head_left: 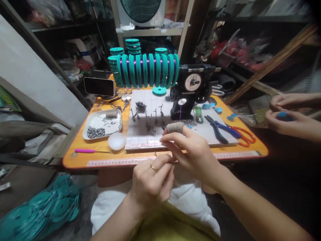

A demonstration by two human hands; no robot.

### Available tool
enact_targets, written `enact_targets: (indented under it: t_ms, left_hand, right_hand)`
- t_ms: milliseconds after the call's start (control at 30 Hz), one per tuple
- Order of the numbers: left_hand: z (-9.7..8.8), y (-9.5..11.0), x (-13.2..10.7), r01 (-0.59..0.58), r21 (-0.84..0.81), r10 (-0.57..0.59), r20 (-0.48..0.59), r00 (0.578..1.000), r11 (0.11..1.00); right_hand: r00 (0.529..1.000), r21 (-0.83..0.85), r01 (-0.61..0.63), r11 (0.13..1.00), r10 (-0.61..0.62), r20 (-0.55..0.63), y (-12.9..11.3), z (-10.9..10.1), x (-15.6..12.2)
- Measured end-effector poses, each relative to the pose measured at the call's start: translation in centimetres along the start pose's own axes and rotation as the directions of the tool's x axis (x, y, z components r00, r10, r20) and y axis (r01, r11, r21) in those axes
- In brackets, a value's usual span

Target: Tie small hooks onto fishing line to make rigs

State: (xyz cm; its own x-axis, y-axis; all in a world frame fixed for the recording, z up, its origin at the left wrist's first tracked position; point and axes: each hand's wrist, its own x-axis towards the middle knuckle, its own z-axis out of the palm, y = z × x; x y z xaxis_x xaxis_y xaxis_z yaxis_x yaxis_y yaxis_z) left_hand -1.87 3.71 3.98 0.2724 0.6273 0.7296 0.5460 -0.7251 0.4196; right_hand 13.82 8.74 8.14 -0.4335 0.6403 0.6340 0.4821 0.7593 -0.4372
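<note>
My left hand [152, 179], with a gold ring on one finger, is closed in front of the table's near edge. Its fingertips are pressed together, and whatever they pinch is too small to make out. Just above and touching it is my right hand [194, 147], fingers bent and fingertips drawn together, a beige wrap [175, 128] around one finger. Beyond them, small dark weights [147, 126] hang on fine lines over a white board [140, 139]. A row of teal spools [147, 71] with purple thread sits above, beside a black winding device [193, 87].
A white tray [116, 129] of grey sinkers, a white cup [116, 141] and a pink-handled needle tool [85, 151] lie left. Pliers [217, 129] and orange scissors [247, 135] lie right. Another person's hands [288, 117] hold something blue at far right. Bagged teal spools [50, 207] lie lower left.
</note>
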Motion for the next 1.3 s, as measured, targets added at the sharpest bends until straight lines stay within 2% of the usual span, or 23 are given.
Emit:
enact_targets:
  t_ms: [33, 67, 100, 167, 233, 300, 367, 400, 433, 467, 500, 600, 633, 700, 800, 867, 933, 1000, 1067, 1100, 1167, 1233, 1300]
  left_hand:
    - [0.2, 0.1, -0.2, 0.155, -0.136, -0.154, 0.017, 0.988, 0.979]
    - [0.3, 0.3, -0.4, 0.311, -0.275, -0.309, 0.052, 0.950, 0.910]
    - [0.6, 0.5, -0.6, 0.442, -0.405, -0.443, 0.097, 0.891, 0.801]
    - [1.1, 0.9, -1.0, 0.573, -0.620, -0.608, 0.187, 0.771, 0.536]
    - [1.9, 1.4, -1.2, 0.564, -0.783, -0.685, 0.260, 0.680, 0.263]
    - [2.5, 2.0, -1.1, 0.497, -0.867, -0.730, 0.323, 0.602, 0.026]
    - [3.0, 2.6, -0.8, 0.437, -0.889, -0.756, 0.379, 0.534, -0.136]
    - [3.1, 2.8, -0.7, 0.420, -0.887, -0.758, 0.405, 0.512, -0.191]
    - [3.1, 3.0, -0.6, 0.411, -0.880, -0.751, 0.436, 0.496, -0.239]
    - [3.1, 3.1, -0.5, 0.409, -0.866, -0.736, 0.473, 0.485, -0.287]
    - [3.1, 3.1, -0.5, 0.409, -0.851, -0.715, 0.508, 0.481, -0.330]
    - [2.8, 2.7, -0.7, 0.423, -0.813, -0.669, 0.574, 0.472, -0.400]
    - [2.7, 2.5, -0.8, 0.438, -0.806, -0.661, 0.583, 0.473, -0.397]
    - [2.4, 2.0, -0.8, 0.485, -0.797, -0.644, 0.588, 0.489, -0.359]
    - [1.8, 1.4, -0.7, 0.590, -0.778, -0.619, 0.576, 0.534, -0.215]
    - [1.2, 1.3, -0.5, 0.652, -0.758, -0.623, 0.503, 0.599, 0.013]
    - [0.6, 1.3, -0.3, 0.657, -0.674, -0.615, 0.371, 0.696, 0.337]
    - [0.1, 1.3, -0.2, 0.572, -0.513, -0.547, 0.220, 0.808, 0.640]
    - [-0.3, 1.4, -0.1, 0.426, -0.331, -0.413, 0.110, 0.904, 0.842]
    - [-0.4, 1.4, -0.1, 0.344, -0.250, -0.335, 0.079, 0.939, 0.905]
    - [-0.7, 1.4, 0.0, 0.206, -0.129, -0.201, 0.050, 0.978, 0.970]
    - [-0.9, 1.3, 0.1, 0.122, -0.051, -0.119, 0.058, 0.991, 0.991]
    - [-1.2, 1.3, 0.3, 0.067, 0.003, -0.067, 0.073, 0.995, 0.998]
  right_hand:
    - [0.997, -0.020, 0.012, 1.000, -0.014, -0.075, -0.1, -0.1, -0.6]
    - [0.989, -0.039, 0.012, 0.999, -0.017, -0.144, -0.2, -0.2, -1.2]
    - [0.982, -0.053, -0.009, 0.999, -0.001, -0.191, -0.3, -0.3, -2.0]
    - [0.977, -0.020, -0.117, 0.993, 0.111, -0.180, -0.5, -0.5, -3.7]
    - [0.949, 0.151, -0.302, 0.941, 0.312, -0.047, -0.8, -0.4, -5.2]
    - [0.869, 0.418, -0.483, 0.769, 0.480, 0.119, -1.0, 0.2, -6.4]
    - [0.782, 0.618, -0.585, 0.525, 0.567, 0.258, -1.3, 1.0, -7.0]
    - [0.750, 0.662, -0.610, 0.435, 0.587, 0.305, -1.4, 1.4, -7.1]
    - [0.732, 0.679, -0.623, 0.389, 0.597, 0.329, -1.4, 1.7, -7.2]
    - [0.732, 0.678, -0.621, 0.393, 0.601, 0.321, -1.5, 1.8, -7.2]
    - [0.752, 0.661, -0.600, 0.451, 0.600, 0.274, -1.5, 1.9, -7.3]
    - [0.885, 0.461, -0.409, 0.787, 0.466, -0.010, -1.2, 1.4, -7.6]
    - [0.924, 0.346, -0.325, 0.880, 0.374, -0.085, -1.1, 1.1, -7.8]
    - [0.971, 0.132, -0.157, 0.979, 0.178, -0.159, -0.8, 0.7, -8.4]
    - [0.983, -0.098, 0.031, 0.995, -0.048, -0.177, -0.3, 0.3, -9.2]
    - [0.975, -0.195, 0.113, 0.974, -0.147, -0.168, 0.1, 0.0, -9.3]
    - [0.972, -0.245, 0.162, 0.956, -0.198, -0.129, 0.3, -0.3, -9.0]
    - [0.971, -0.269, 0.206, 0.941, -0.232, -0.066, 0.3, -0.8, -8.5]
    - [0.969, -0.252, 0.229, 0.940, -0.245, -0.036, 0.1, -1.2, -7.8]
    - [0.974, -0.214, 0.207, 0.955, -0.221, -0.045, 0.0, -1.4, -7.4]
    - [0.988, -0.080, 0.118, 0.990, -0.125, -0.088, -0.1, -1.6, -6.5]
    - [0.998, 0.073, 0.048, 0.996, -0.045, -0.048, 0.0, -1.7, -5.7]
    - [0.996, 0.145, 0.066, 0.987, -0.074, 0.055, 0.2, -1.6, -4.9]
